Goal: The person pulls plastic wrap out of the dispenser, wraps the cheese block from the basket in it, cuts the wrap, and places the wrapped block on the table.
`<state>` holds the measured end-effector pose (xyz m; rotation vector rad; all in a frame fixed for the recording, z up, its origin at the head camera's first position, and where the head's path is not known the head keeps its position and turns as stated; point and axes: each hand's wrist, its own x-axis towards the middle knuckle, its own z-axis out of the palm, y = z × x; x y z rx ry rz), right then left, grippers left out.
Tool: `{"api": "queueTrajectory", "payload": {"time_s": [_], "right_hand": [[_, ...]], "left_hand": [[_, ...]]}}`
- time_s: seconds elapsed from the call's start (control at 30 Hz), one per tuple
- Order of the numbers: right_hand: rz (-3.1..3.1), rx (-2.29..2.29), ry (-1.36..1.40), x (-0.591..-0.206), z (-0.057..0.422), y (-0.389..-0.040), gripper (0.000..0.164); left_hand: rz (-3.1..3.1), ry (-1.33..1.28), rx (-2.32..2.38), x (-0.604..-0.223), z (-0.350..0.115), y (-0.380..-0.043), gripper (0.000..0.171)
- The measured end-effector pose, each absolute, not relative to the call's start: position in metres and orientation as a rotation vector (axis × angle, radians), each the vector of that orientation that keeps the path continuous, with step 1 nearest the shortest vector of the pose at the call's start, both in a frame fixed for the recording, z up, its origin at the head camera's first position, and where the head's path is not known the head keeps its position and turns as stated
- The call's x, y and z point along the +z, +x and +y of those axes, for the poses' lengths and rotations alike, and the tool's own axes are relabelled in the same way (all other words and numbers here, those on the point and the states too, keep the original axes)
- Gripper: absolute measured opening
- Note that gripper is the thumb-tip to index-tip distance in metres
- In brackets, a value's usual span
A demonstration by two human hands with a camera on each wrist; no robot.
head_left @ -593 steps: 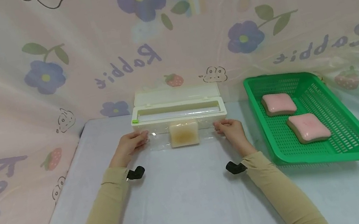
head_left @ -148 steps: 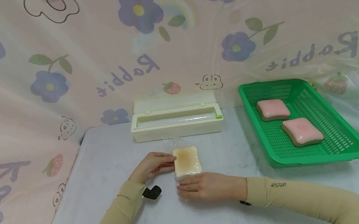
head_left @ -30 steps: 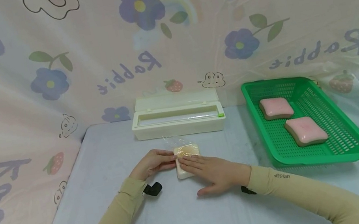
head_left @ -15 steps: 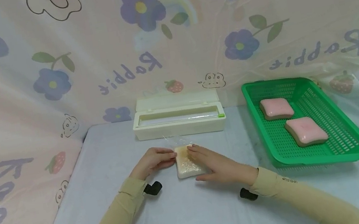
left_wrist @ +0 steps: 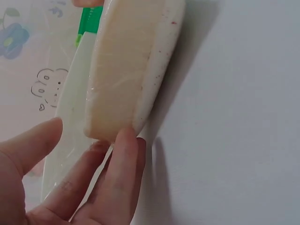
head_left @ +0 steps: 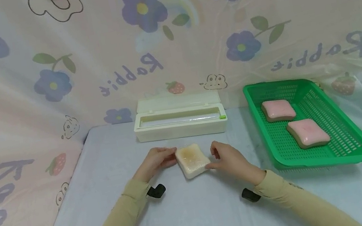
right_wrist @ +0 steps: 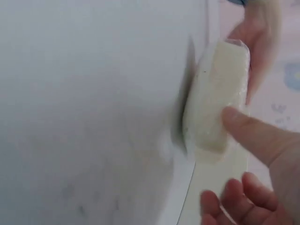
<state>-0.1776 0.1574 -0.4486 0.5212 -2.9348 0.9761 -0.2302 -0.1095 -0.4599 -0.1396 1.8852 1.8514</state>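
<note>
Two hands flank our film-wrapped toast slice (head_left: 193, 160), at six o'clock from the wrap dispenser (head_left: 182, 129): left hand (head_left: 155, 162) touching ten o'clock, thumb spread; right hand (head_left: 231, 160) thumbing four, fingers loosely curled. We should press gently, keeping the film (right_wrist: 240, 43) smooth.

Shiny clear film (right_wrist: 240, 43) covers the bread-shaped block (head_left: 190, 157) — the basket (head_left: 324, 163) looks plastic, the pink blocks (head_left: 308, 131) glossy.

Left fingers (head_left: 167, 154) touch the bread-like slice (head_left: 192, 161) at ten o'clock, right fingers (head_left: 213, 166) at four; a green basket (head_left: 324, 163) lies toward three.
</note>
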Motion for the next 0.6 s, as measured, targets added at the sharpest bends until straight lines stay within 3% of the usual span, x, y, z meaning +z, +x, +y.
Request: {"api": "queueTrajectory", "payload": {"time_s": [0.23,0.6], "right_hand": [[-2.98,1.014,0.452,-0.451,0.164,-0.189,0.025],[-2.997,1.286,0.311,-0.456,0.159,-0.221,0.013]], "left_hand": [[1.797,-0.188,1.948,-0.462,-0.114,-0.193,0.035],[1.612,-0.043,1.877,-0.453,-0.119,-0.138,0.064]]}}
